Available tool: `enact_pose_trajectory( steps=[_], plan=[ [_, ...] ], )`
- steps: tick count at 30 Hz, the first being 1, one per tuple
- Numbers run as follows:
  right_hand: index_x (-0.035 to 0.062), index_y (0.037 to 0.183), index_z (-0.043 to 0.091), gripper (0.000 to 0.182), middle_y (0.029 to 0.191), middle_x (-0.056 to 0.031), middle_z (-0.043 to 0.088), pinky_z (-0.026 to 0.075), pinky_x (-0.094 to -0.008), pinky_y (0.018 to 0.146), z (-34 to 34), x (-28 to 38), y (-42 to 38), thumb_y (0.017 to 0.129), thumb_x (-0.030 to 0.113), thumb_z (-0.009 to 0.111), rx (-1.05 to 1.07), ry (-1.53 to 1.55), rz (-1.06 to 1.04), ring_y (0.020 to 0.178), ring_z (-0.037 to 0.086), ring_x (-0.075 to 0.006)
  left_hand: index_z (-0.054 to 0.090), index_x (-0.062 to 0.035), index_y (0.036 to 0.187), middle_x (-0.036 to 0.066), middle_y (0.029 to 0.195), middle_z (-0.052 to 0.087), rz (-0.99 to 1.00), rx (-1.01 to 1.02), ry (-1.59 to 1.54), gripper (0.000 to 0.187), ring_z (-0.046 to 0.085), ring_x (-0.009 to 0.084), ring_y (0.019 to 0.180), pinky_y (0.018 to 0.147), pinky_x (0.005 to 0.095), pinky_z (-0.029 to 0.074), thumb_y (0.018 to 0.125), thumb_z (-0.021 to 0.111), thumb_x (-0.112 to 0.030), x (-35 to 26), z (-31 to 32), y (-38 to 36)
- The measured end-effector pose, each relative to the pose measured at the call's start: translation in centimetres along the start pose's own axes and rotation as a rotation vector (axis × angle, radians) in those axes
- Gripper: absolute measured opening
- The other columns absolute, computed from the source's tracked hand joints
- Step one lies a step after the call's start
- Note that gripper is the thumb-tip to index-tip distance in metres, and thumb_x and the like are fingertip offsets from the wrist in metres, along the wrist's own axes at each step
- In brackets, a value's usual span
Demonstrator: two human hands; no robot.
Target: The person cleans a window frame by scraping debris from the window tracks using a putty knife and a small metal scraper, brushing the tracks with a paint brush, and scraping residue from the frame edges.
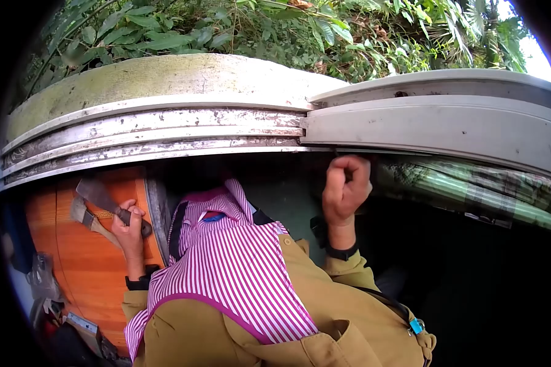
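My left hand (128, 229) is closed around the dark handle of a scraper (98, 194), whose flat metal blade points up and left over the orange wooden surface. Just under that blade is a paintbrush (82, 213) with pale bristles; its handle runs back towards the same hand. On the other side, my right hand (346, 191) is raised with its fingers curled in, right below the lower edge of the white sliding window frame (434, 125). What those fingers hold, if anything, is hidden.
A dirt-speckled white window track (159, 125) curves across in front, backed by a concrete ledge (208, 73) and green plants. The orange wooden tabletop (73, 269) lies at left, with a plastic bag (43, 278) beside it. Reflective glass (459, 183) is at right.
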State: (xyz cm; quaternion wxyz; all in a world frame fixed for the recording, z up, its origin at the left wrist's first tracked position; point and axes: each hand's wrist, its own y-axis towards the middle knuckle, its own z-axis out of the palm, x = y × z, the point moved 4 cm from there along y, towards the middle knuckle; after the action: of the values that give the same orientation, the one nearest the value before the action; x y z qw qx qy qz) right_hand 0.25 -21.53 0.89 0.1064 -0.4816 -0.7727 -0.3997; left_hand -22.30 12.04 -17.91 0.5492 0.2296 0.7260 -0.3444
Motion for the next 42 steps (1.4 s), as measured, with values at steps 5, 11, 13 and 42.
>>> enact_pose_trajectory(
  steps=[5, 11, 13, 42],
  plan=[
    [0.0028, 0.086, 0.048, 0.011, 0.07, -0.0038, 0.056, 0.038, -0.0202, 0.048, -1.2, -0.5, 0.3, 0.083, -0.007, 0.047, -0.065, 0.444, 0.227, 0.052, 0.045, -0.0071, 0.055, 0.008, 0.104, 0.005, 0.076, 0.059, 0.012, -0.005, -0.03, 0.023, 0.055, 0.0112, 0.073, 0.071, 0.0228, 0.044, 0.084, 0.053, -0.004, -0.1, 0.1, 0.0],
    [0.0008, 0.088, 0.052, 0.011, 0.067, -0.003, 0.055, 0.041, -0.0201, 0.052, 1.2, 1.9, 0.9, 0.081, -0.007, 0.051, 0.16, 0.517, 0.199, 0.057, 0.051, -0.0069, 0.055, 0.008, 0.103, 0.005, 0.076, 0.059, 0.01, -0.003, -0.037, 0.023, 0.055, 0.0112, 0.073, 0.071, 0.0229, 0.045, 0.084, 0.054, -0.005, 0.0, 0.1, 0.0],
    [0.0002, 0.087, 0.051, 0.011, 0.065, -0.0028, 0.055, 0.041, -0.0192, 0.052, 1.3, 2.7, 1.6, 0.08, -0.008, 0.05, 0.12, 0.542, 0.173, 0.056, 0.05, -0.0068, 0.055, 0.0081, 0.103, 0.005, 0.076, 0.06, -0.001, 0.007, -0.034, 0.024, 0.056, 0.0112, 0.073, 0.071, 0.023, 0.045, 0.084, 0.054, -0.005, -0.1, 0.1, -0.1],
    [-0.0002, 0.098, 0.05, 0.008, 0.073, -0.0037, 0.056, 0.038, -0.0188, 0.048, 3.6, 7.1, 5.1, 0.091, -0.003, 0.049, 0.288, 0.438, 0.316, 0.057, 0.049, -0.005, 0.057, 0.0071, 0.104, 0.006, 0.078, 0.061, -0.024, -0.059, -0.081, 0.028, 0.058, 0.011, 0.071, 0.065, 0.0234, 0.047, 0.08, 0.061, -0.008, 0.7, 0.3, -0.2]
  ],
)
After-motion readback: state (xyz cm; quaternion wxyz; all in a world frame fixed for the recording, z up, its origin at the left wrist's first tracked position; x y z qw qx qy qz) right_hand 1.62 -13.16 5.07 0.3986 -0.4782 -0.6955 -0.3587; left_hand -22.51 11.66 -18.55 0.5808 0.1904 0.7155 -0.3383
